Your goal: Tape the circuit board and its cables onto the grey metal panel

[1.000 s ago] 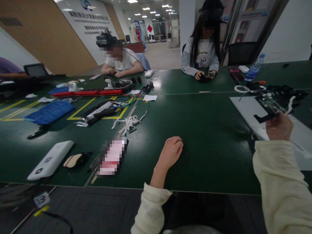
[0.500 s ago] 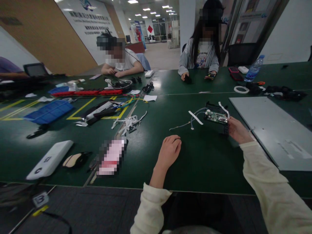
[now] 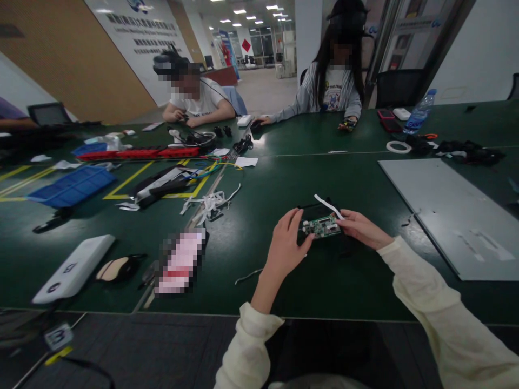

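A small green circuit board [image 3: 323,226] in a black frame, with a white ribbon strip [image 3: 328,206] sticking up from it, is held just above the dark green table [image 3: 259,183]. My left hand [image 3: 287,243] grips its left end with curled fingers. My right hand [image 3: 359,229] pinches its right end. Both of my arms wear cream sleeves. A thin white wire [image 3: 248,275] trails on the table to the left of my left wrist.
A grey panel [image 3: 446,210] lies to the right. On the left are a white box [image 3: 75,268], a blurred pink item [image 3: 180,262], white ties [image 3: 208,204], a blue tray [image 3: 68,186] and a red strip [image 3: 138,153]. Two persons sit across the table.
My right hand brought the circuit board from the far right to the middle in front of me. My left hand lifted off the table and took hold of its left end.
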A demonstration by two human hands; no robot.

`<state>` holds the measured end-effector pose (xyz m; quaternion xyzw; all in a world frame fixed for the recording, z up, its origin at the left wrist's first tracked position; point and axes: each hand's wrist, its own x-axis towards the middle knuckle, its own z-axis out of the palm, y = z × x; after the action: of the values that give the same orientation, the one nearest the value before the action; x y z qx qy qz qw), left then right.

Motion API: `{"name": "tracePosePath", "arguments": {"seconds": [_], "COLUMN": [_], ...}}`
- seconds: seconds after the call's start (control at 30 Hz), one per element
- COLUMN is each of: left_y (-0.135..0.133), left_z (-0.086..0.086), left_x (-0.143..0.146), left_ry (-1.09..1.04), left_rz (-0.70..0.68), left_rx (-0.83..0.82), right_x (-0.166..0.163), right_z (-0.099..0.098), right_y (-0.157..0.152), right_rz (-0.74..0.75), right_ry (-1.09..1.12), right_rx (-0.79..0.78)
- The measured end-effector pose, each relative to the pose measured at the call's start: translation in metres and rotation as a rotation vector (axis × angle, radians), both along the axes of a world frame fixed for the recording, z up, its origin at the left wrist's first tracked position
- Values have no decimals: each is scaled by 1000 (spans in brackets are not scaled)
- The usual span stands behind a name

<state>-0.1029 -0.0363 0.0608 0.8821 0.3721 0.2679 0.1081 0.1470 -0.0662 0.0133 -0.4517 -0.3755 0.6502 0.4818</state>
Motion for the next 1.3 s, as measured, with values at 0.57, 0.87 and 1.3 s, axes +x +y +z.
{"name": "tracePosePath", "arguments": {"seconds": [0.57, 0.87, 1.3], "left_y": [50, 58, 61], "left_z": [-21, -24, -24], "left_x": [42, 37, 36], "left_ry": [441, 416, 397], "left_rz": [-209, -252, -272], "left_rx": [-164, -197, -216], "right_x": [111, 193, 159], "right_z": [-18, -31, -14], "right_y": [-19, -60, -54], "right_rz": [-509, -437, -678], "right_ry": [-1406, -1642, -1332], "right_rx": [170, 254, 184]}}
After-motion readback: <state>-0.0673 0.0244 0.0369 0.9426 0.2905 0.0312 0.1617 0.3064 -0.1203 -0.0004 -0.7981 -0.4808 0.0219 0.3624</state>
